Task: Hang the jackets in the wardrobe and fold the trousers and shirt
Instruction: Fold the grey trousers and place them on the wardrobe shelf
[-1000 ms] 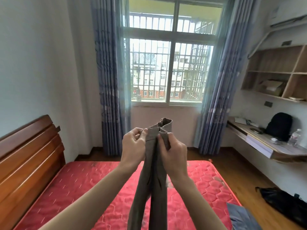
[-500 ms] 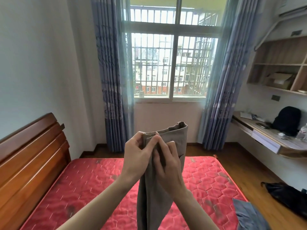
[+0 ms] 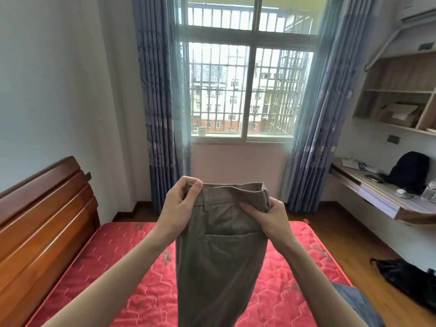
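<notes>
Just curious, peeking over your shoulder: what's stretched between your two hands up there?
The waistband of the brown trousers, pulled flat between the left hand and the right hand, with the legs hanging over the red mattress. The head view shows it.

Barred window (image 3: 245, 90) between blue curtains (image 3: 158, 102), red mattress (image 3: 118, 279), wooden headboard (image 3: 42, 220), wall desk (image 3: 377, 199)

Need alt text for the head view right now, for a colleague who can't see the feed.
Two bare hands hold grey-brown trousers up by the waistband above a red mattress: the left hand pinches one corner, the right hand grips the other. Behind are a barred window with blue curtains and a wooden headboard.
</notes>
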### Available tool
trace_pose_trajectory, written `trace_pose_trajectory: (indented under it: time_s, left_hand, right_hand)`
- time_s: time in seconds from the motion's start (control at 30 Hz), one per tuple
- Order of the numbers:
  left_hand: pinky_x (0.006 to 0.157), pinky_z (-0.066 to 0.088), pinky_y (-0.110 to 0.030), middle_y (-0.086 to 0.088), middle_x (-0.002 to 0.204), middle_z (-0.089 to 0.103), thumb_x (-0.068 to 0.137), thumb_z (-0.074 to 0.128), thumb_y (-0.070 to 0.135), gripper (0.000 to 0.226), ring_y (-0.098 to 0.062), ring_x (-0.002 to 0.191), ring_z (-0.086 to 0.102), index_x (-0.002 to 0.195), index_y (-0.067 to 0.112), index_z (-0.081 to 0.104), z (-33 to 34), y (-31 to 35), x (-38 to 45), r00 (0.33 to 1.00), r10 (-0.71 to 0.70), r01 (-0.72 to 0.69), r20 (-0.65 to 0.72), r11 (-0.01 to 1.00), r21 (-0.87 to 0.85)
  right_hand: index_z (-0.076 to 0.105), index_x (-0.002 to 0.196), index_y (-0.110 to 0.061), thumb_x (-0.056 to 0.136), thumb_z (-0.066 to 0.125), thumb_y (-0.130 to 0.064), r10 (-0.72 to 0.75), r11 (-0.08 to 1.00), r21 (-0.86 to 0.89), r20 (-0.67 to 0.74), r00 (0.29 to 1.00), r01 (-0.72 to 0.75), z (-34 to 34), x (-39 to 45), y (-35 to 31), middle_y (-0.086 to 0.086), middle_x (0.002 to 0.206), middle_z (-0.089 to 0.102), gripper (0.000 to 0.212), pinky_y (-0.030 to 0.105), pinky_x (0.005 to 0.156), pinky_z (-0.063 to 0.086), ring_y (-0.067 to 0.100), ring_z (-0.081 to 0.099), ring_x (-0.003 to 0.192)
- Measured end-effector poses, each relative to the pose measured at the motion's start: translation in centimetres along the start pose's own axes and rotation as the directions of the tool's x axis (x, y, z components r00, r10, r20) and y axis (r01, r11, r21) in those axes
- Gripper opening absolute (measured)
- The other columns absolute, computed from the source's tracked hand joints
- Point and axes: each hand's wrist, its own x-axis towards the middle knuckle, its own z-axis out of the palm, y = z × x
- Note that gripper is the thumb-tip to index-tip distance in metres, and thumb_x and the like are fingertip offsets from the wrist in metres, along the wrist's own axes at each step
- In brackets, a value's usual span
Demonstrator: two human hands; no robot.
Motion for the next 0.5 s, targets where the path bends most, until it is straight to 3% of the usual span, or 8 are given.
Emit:
trace_pose_trajectory:
  time_s: [0.07, 0.13, 0.23, 0.37, 0.43, 0.5]
  left_hand:
    - [0.08, 0.053, -0.019, 0.006, 0.096, 0.074, 0.084, 0.081, 0.047, 0.04, -0.005, 0.088, 0.07, 0.114, 0.03, 0.06, -0.9, -0.1, 0.1, 0.991, -0.012, -0.009, 0.13, 0.987, 0.16]
    - [0.083, 0.053, -0.019, 0.008, 0.103, 0.072, 0.08, 0.086, 0.029, 0.052, -0.005, 0.094, 0.069, 0.12, 0.031, 0.054, -1.6, 0.1, 0.4, 0.96, 0.014, -0.118, 0.278, 0.926, 0.36]
    - [0.077, 0.053, -0.028, 0.005, 0.1, 0.071, 0.09, 0.074, 0.007, 0.037, -0.006, 0.087, 0.066, 0.118, 0.024, 0.056, -2.5, 1.3, 2.1, 0.919, 0.033, -0.231, 0.393, 0.852, 0.469]
    - [0.073, 0.056, -0.031, -0.005, 0.099, 0.07, 0.099, 0.063, 0.001, 0.025, -0.008, 0.086, 0.064, 0.118, 0.017, 0.059, -3.3, 3.3, 4.5, 0.879, -0.001, -0.221, 0.477, 0.885, 0.409]
    - [0.073, 0.053, -0.027, -0.005, 0.097, 0.069, 0.1, 0.064, 0.002, 0.024, -0.007, 0.086, 0.062, 0.118, 0.017, 0.059, -3.2, 4.4, 5.5, 0.854, -0.001, -0.233, 0.52, 0.893, 0.384]
    - [0.076, 0.055, -0.031, -0.012, 0.097, 0.068, 0.098, 0.069, 0.004, 0.025, -0.01, 0.087, 0.063, 0.119, 0.016, 0.06, -3.2, 5.7, 6.4, 0.829, -0.02, -0.222, 0.558, 0.905, 0.363]
  right_hand:
    - [0.077, 0.081, -0.011, 0.078, 0.091, -0.036, -0.049, 0.998, -0.028, -0.051, 0.998, 0.048, 0.3, 0.4, 0.0, -0.007, 0.079, 0.075, 0.029, 0.025, 0.066, 0.054, 0.004, 0.062, 0.075]
    - [0.073, 0.077, -0.01, 0.079, 0.09, -0.041, -0.093, 0.993, -0.076, -0.084, 0.992, 0.087, 0.5, 0.8, -0.3, -0.009, 0.073, 0.068, 0.035, 0.027, 0.063, 0.05, 0.003, 0.056, 0.072]
    - [0.077, 0.082, -0.013, 0.078, 0.088, -0.049, -0.119, 0.976, -0.192, -0.069, 0.991, 0.104, 0.5, 1.1, -1.9, -0.003, 0.077, 0.074, 0.038, 0.033, 0.068, 0.053, 0.004, 0.061, 0.075]
    - [0.079, 0.105, -0.026, 0.081, 0.09, -0.039, -0.041, 0.973, -0.222, 0.14, 0.989, 0.071, -1.3, 2.7, -6.4, -0.004, 0.101, 0.081, 0.03, 0.024, 0.081, 0.06, 0.012, 0.076, 0.097]
    - [0.075, 0.115, -0.027, 0.081, 0.09, -0.031, 0.018, 0.954, -0.292, 0.298, 0.954, 0.073, -2.6, 4.0, -9.3, -0.004, 0.11, 0.079, 0.038, 0.026, 0.088, 0.061, 0.015, 0.075, 0.106]
    - [0.077, 0.115, -0.027, 0.081, 0.09, -0.03, 0.118, 0.914, -0.398, 0.445, 0.888, 0.078, -3.6, 5.4, -12.0, -0.001, 0.111, 0.079, 0.037, 0.032, 0.092, 0.061, 0.017, 0.074, 0.107]
